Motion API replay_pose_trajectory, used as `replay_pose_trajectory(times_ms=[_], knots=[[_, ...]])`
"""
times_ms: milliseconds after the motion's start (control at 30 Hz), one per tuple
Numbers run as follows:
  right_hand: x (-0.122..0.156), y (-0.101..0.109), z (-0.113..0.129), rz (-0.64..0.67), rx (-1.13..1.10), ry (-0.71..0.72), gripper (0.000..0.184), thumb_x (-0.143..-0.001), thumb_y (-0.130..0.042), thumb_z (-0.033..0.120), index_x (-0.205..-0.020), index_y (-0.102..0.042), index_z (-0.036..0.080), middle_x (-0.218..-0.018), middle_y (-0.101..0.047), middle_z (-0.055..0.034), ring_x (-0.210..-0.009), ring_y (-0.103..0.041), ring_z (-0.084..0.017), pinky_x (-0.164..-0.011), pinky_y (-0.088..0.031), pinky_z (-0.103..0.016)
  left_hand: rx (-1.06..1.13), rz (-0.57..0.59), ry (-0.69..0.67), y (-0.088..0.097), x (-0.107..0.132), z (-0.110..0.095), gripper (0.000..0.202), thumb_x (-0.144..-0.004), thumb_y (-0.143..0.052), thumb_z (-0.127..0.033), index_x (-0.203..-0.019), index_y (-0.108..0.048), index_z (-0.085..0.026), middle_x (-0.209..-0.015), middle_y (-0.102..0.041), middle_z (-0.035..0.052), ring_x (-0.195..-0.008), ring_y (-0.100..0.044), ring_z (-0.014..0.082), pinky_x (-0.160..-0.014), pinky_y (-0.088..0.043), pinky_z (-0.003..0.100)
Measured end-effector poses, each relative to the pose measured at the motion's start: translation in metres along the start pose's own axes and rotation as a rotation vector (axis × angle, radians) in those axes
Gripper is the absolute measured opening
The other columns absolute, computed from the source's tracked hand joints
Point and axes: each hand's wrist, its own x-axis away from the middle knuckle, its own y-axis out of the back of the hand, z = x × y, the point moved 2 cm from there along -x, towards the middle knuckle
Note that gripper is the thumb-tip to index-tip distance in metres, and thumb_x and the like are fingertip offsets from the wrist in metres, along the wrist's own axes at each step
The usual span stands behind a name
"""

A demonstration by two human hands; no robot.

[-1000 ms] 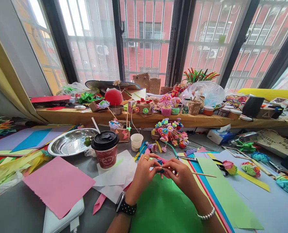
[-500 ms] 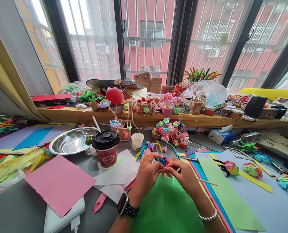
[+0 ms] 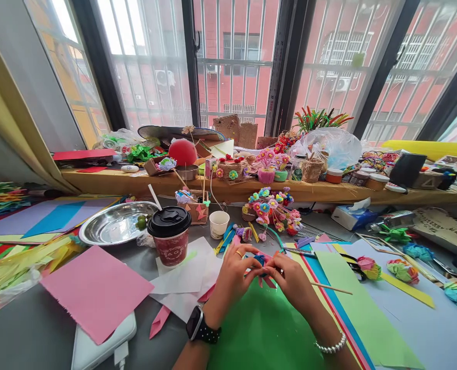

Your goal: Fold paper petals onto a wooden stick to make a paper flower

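My left hand (image 3: 232, 277) and my right hand (image 3: 292, 282) meet over a shiny green mat (image 3: 262, 329). Between their fingertips is a small folded-paper flower (image 3: 267, 282) in pink and blue, partly hidden by the fingers. The left thumb and fingers pinch it from the left, and the right ones from the other side. A thin wooden stick (image 3: 334, 289) pokes out to the right from behind my right hand; its other end is hidden, so I cannot tell whether it is held. Beside my left wrist lie white paper sheets (image 3: 178, 282) and a folded pink paper piece (image 3: 159, 322).
On the left stand a lidded drink cup (image 3: 170, 244) and a steel plate (image 3: 110, 231); pink paper (image 3: 97, 293) covers a white power bank (image 3: 108, 344). Ahead are a paper cup (image 3: 218, 224) and crocheted flowers (image 3: 270, 208). Scissors (image 3: 301, 252) lie on coloured sheets (image 3: 367, 308) at right.
Both hands stay close together around the paper flower, with the fingers shifting slightly. The wooden stick reaches a little farther right. The camera view has moved a touch.
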Motion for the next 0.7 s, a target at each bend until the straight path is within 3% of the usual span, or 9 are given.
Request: replay_pose_trajectory(times_ms=[167,500,700], knots=[[0.0003,-0.0077,-0.0027,-0.031,0.115,0.085,0.02,-0.084,-0.042,0.024,-0.071,-0.057,0.019,-0.069,-0.057,-0.0025,-0.064,-0.054,-0.016,-0.058,-0.041,-0.026,0.059,0.023,-0.016,0.0029,0.0,0.0059,0.005,-0.071,-0.06,-0.024,-0.071,-0.065,-0.022,-0.098,-0.062,0.0053,-0.095,-0.053,0.0209,-0.09,-0.036,0.046],[0.0002,-0.0102,-0.0019,-0.032,0.135,0.084,0.019,-0.084,-0.042,0.021,-0.07,-0.055,0.018,-0.071,-0.056,-0.0028,-0.065,-0.054,-0.016,-0.058,-0.041,-0.026,0.156,0.041,0.078,0.0004,0.0002,0.0029,0.007,-0.072,-0.057,-0.017,-0.07,-0.063,-0.019,-0.095,-0.062,0.0068,-0.089,-0.057,0.0194,-0.076,-0.047,0.035],[-0.0004,-0.001,0.0017,-0.038,0.05,0.049,0.018,-0.084,-0.043,0.021,-0.071,-0.056,0.018,-0.07,-0.056,-0.0027,-0.066,-0.054,-0.016,-0.058,-0.041,-0.026,0.303,0.029,0.155,0.0054,-0.0017,0.0018,0.009,-0.072,-0.058,-0.026,-0.071,-0.065,-0.02,-0.1,-0.059,0.0068,-0.098,-0.052,0.0207,-0.086,-0.041,0.037]])
